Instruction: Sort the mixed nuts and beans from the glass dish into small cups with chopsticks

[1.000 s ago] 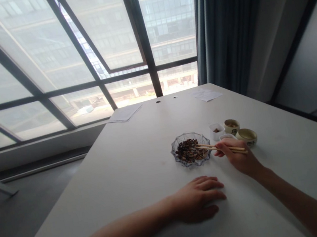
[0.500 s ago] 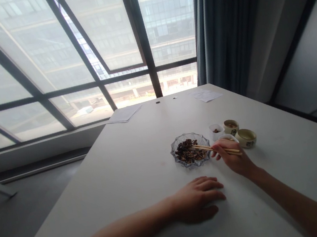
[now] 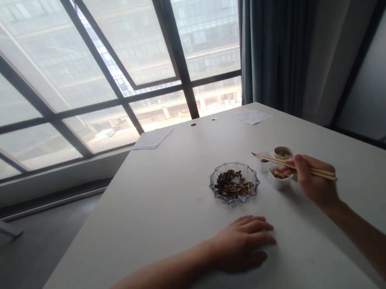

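Observation:
My right hand (image 3: 316,178) grips a pair of wooden chopsticks (image 3: 280,163) above the small cups. Their tips point left, and a small dark bit shows there, too small to name. Beneath the hand stands a white square cup (image 3: 280,182) with light brown pieces in it. Another white cup (image 3: 263,168), just behind, holds a few dark pieces. To the left, a scalloped glass bowl (image 3: 238,202) contains dark brown, seed-like pieces (image 3: 232,184). My left hand (image 3: 244,243) lies palm down on the table in front of the bowl, fingers spread, holding nothing.
A round cream cup (image 3: 283,151) stands behind the white cups; a second one is mostly hidden by my right hand. Paper sheets (image 3: 153,139) and another sheet (image 3: 252,116) lie toward the far edge of the white table (image 3: 171,192). Windows and a dark curtain (image 3: 271,39) rise beyond.
My right hand has moved right, carrying the chopsticks out of the glass bowl and over the cups. The front white cup is now more exposed. The left hand stays in place.

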A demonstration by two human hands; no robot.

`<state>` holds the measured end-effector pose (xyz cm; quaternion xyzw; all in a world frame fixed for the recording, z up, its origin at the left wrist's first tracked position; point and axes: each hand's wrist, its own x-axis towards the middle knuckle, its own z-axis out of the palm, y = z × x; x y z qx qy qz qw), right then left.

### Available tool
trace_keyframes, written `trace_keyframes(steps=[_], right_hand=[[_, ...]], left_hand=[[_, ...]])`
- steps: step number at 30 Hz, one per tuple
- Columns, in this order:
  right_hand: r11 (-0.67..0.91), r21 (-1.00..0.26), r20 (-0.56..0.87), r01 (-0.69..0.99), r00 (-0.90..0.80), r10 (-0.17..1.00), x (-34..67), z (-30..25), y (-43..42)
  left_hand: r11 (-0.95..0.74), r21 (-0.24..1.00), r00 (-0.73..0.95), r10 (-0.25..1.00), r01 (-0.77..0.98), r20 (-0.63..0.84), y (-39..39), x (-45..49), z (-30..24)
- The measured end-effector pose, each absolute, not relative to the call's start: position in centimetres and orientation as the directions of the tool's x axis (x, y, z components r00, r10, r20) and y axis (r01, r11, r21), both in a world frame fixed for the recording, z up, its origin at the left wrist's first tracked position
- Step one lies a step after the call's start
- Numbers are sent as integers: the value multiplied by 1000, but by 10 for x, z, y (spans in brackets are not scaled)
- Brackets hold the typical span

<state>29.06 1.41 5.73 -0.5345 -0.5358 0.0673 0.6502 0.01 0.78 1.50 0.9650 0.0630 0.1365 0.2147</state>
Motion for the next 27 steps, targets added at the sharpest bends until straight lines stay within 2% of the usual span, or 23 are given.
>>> trace_keyframes(steps=[3, 7, 9, 13, 16, 19, 23, 27], right_hand=[[363, -785, 600, 502, 470, 648, 303, 60, 15], [388, -782, 605, 487, 444, 661, 301, 60, 14], [431, -770, 617, 470, 379, 690, 293, 60, 12], [500, -746, 609, 440, 145, 780, 271, 54, 12], [541, -720, 603, 435, 6, 798, 258, 48, 16], [566, -705, 604, 426, -56, 795, 251, 41, 21], [587, -698, 620, 410, -63, 782, 249, 36, 23], [581, -696, 652, 422, 30, 758, 257, 46, 18]], left_hand=[[-900, 431, 955, 181, 65, 235, 7, 0, 15], [-896, 439, 956, 185, 68, 230, 7, 0, 16], [-895, 442, 957, 181, 64, 227, 7, 0, 17], [-895, 439, 958, 184, 72, 218, 7, 0, 17], [-895, 439, 959, 186, 76, 214, 7, 0, 17], [-898, 435, 958, 180, 67, 224, 8, 1, 16], [-900, 433, 957, 173, 57, 233, 8, 1, 15], [-894, 443, 957, 180, 62, 228, 8, 0, 14]])
